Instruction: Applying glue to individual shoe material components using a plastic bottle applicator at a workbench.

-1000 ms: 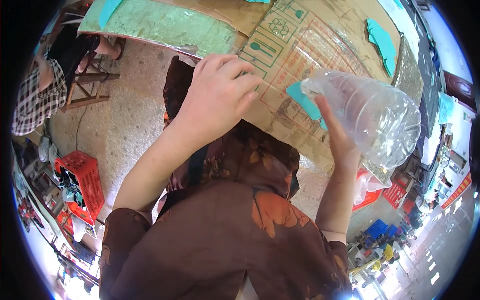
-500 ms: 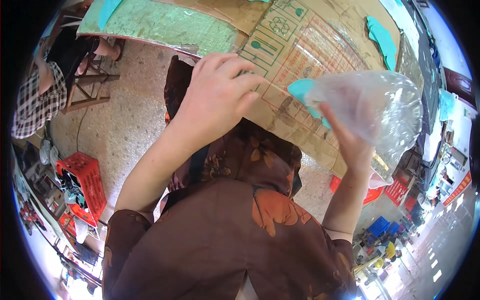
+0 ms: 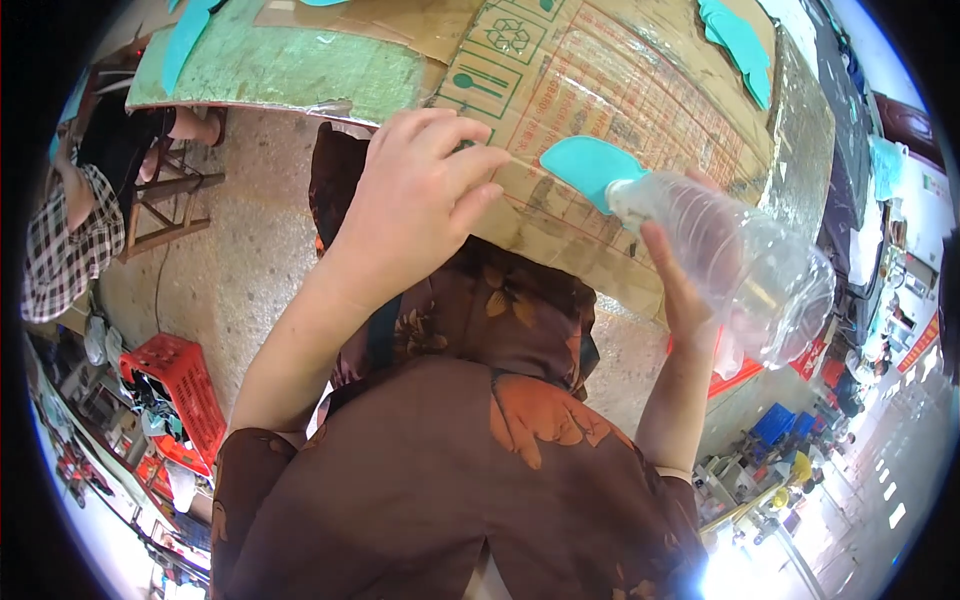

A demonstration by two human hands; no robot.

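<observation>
My right hand (image 3: 682,285) grips a clear ribbed plastic bottle (image 3: 735,250), tilted with its neck toward the left. The bottle's mouth is at the edge of a teal leaf-shaped flat piece (image 3: 590,168) on the cardboard sheet (image 3: 560,215). Most of the fingers are hidden behind the bottle, while the thumb shows along its near side. At the near edge of the cardboard, my left hand (image 3: 420,190) is bent with its fingers loosely curved and the thumb apart from them. Nothing shows in its grasp.
Stacked teal pieces (image 3: 738,50) lie at the cardboard's far right. More teal material (image 3: 187,42) lies on the green tabletop (image 3: 290,65). A red crate (image 3: 178,390) stands on the floor at left. A person in a checked garment (image 3: 75,240) sits beside a wooden stool (image 3: 170,200).
The bottle was blurred and is now sharp, its mouth lower and clearly at the teal piece. That piece shows more fully. My left hand keeps nearly the same pose; the whole view has shifted slightly.
</observation>
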